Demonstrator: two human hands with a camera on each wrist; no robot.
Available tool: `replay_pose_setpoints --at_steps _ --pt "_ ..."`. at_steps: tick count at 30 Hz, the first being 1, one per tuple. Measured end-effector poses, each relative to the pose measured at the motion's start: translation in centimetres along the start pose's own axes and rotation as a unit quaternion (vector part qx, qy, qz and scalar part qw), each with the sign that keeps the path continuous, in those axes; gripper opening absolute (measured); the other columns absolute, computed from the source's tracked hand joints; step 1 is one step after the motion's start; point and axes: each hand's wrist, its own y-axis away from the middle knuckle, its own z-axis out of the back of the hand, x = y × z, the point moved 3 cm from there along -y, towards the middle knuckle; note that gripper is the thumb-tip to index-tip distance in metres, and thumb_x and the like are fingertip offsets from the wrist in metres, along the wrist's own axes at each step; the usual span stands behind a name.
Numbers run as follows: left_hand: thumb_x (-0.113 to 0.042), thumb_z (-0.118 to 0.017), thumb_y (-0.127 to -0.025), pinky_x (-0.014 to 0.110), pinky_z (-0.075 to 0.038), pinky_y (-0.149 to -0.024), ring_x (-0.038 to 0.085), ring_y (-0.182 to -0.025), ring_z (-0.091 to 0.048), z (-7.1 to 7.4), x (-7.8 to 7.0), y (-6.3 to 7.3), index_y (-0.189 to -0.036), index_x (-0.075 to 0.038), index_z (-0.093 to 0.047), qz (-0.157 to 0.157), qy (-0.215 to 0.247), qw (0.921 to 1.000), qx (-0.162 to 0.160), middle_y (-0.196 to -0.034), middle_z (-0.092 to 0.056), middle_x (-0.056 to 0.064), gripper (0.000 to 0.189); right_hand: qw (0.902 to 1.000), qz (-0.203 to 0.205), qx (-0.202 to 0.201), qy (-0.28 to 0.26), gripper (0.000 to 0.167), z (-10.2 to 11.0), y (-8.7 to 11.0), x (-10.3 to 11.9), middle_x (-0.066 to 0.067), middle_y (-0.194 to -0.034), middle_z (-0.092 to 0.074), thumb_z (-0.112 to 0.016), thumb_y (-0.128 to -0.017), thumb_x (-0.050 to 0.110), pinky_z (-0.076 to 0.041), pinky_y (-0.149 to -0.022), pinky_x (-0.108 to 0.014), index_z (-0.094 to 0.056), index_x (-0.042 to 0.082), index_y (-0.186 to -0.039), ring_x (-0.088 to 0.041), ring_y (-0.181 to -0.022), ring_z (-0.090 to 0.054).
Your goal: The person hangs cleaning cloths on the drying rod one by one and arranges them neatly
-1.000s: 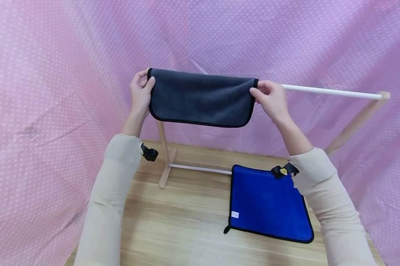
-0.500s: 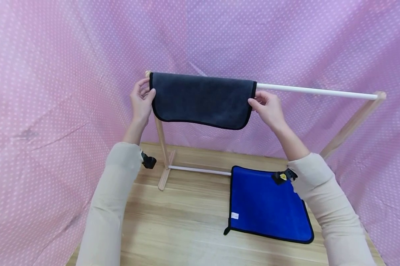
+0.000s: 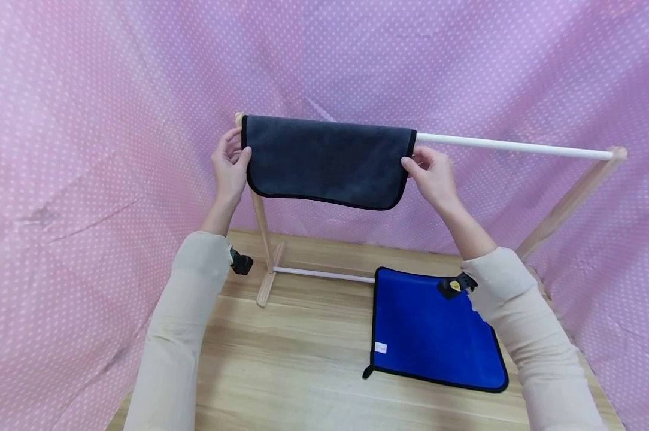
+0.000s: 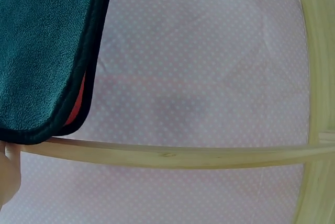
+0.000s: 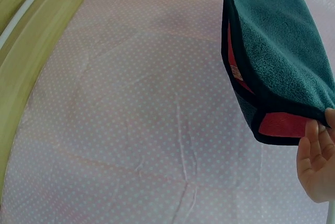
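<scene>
A dark grey towel with black edging hangs folded over the rack's white top bar, towards the bar's left end. My left hand pinches its left edge, thumb in front and fingers behind. At the opposite edge, my right hand pinches the towel in the same manner. The right wrist view shows the towel as teal, with a reddish inner side between its layers and my fingers at its edge. Only part of my left hand shows below the towel's corner in the left wrist view.
A blue towel with black edging, a white tag and a loop lies flat on the wood-look surface, partly under my right forearm. The rack has wooden uprights and a lower white bar. Pink dotted fabric surrounds it.
Both hands have lowered a little, and the right one has shifted slightly left. The grey towel's front has smoothed out, and more of the bar shows on its right. The blue towel stays put.
</scene>
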Motion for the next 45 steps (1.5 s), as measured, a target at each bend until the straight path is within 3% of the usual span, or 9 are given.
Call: replay_pose_setpoints --at_steps 8,16,18,25,31,37,40,45 --pt "0.015 -0.049 -0.083 0.016 -0.046 -0.068 0.005 -0.074 -0.057 0.0 -1.0 0.1 -0.122 0.009 -0.049 -0.021 -0.005 0.9998 -0.004 -0.086 -0.056 0.000 0.039 0.9998 0.011 -0.016 -0.006 0.022 -0.1 -0.2 0.3 0.023 -0.064 -0.053 -0.059 -0.087 0.007 -0.043 -0.060 -0.012 -0.062 -0.010 -0.101 0.005 -0.057 -0.052" --pt "0.012 -0.051 -0.084 0.017 -0.047 -0.071 0.007 -0.073 -0.057 0.6 0.9 0.9 -0.127 0.004 -0.046 0.000 0.002 0.9998 0.020 -0.086 -0.057 -0.002 0.044 0.9999 0.010 0.005 -0.006 0.025 -0.6 0.9 -1.3 0.017 -0.070 -0.055 -0.059 -0.087 0.008 -0.040 -0.062 -0.013 -0.060 -0.009 -0.104 0.003 -0.063 -0.049" --pt "0.012 -0.051 -0.084 0.017 -0.046 -0.071 0.008 -0.072 -0.057 0.8 1.3 1.4 -0.128 0.004 -0.045 0.002 0.002 0.9996 0.029 -0.087 -0.057 0.000 0.045 0.9999 0.011 0.006 -0.004 0.025 -0.8 1.3 -1.8 0.014 -0.071 -0.057 -0.059 -0.087 0.008 -0.040 -0.062 -0.013 -0.060 -0.008 -0.106 0.003 -0.064 -0.050" --pt "0.015 -0.051 -0.083 0.015 -0.045 -0.071 0.005 -0.075 -0.055 1.3 2.4 2.9 -0.127 0.009 -0.044 0.005 -0.024 0.9989 0.041 -0.092 -0.056 0.012 0.046 0.9999 0.004 0.013 -0.003 0.031 -1.6 3.1 -3.1 -0.020 -0.084 -0.061 -0.060 -0.086 0.005 -0.041 -0.064 -0.011 -0.057 -0.006 -0.115 0.005 -0.067 -0.051" --pt "0.014 -0.052 -0.083 0.013 -0.047 -0.069 0.005 -0.074 -0.056 2.1 3.8 3.9 -0.125 0.010 -0.045 0.008 -0.040 0.9979 0.050 -0.089 -0.057 0.005 0.043 0.9983 -0.011 0.055 0.019 0.031 -2.1 4.3 -4.4 -0.025 -0.092 -0.062 -0.059 -0.088 0.009 -0.041 -0.069 -0.009 -0.056 -0.006 -0.115 0.007 -0.071 -0.051" --pt "0.012 -0.053 -0.084 0.013 -0.046 -0.071 0.003 -0.076 -0.057 3.0 4.9 5.1 -0.123 0.011 -0.046 0.000 -0.066 0.9965 0.051 -0.097 -0.059 0.030 0.040 0.9964 -0.018 0.083 0.002 0.035 -2.1 5.2 -5.7 -0.026 -0.097 -0.063 -0.059 -0.088 0.008 -0.043 -0.069 -0.010 -0.054 -0.005 -0.120 0.007 -0.073 -0.054" --pt "0.011 -0.053 -0.085 0.014 -0.045 -0.073 0.004 -0.081 -0.056 3.4 5.4 5.7 -0.123 0.012 -0.045 0.003 -0.090 0.9943 0.056 -0.105 -0.057 0.033 0.039 0.9955 -0.024 0.091 0.006 0.036 -2.2 5.6 -6.2 -0.025 -0.098 -0.063 -0.059 -0.088 0.009 -0.042 -0.069 -0.010 -0.053 -0.004 -0.121 0.007 -0.074 -0.054" --pt "0.011 -0.055 -0.083 0.016 -0.043 -0.071 0.032 -0.096 -0.056 3.6 6.7 6.9 -0.121 0.014 -0.046 -0.002 -0.122 0.9905 0.065 -0.112 -0.053 0.033 0.039 0.9938 -0.036 0.104 -0.018 0.040 -2.2 6.3 -7.1 -0.027 -0.099 -0.061 -0.058 -0.088 0.007 -0.043 -0.069 -0.010 -0.049 -0.007 -0.125 0.007 -0.074 -0.054"
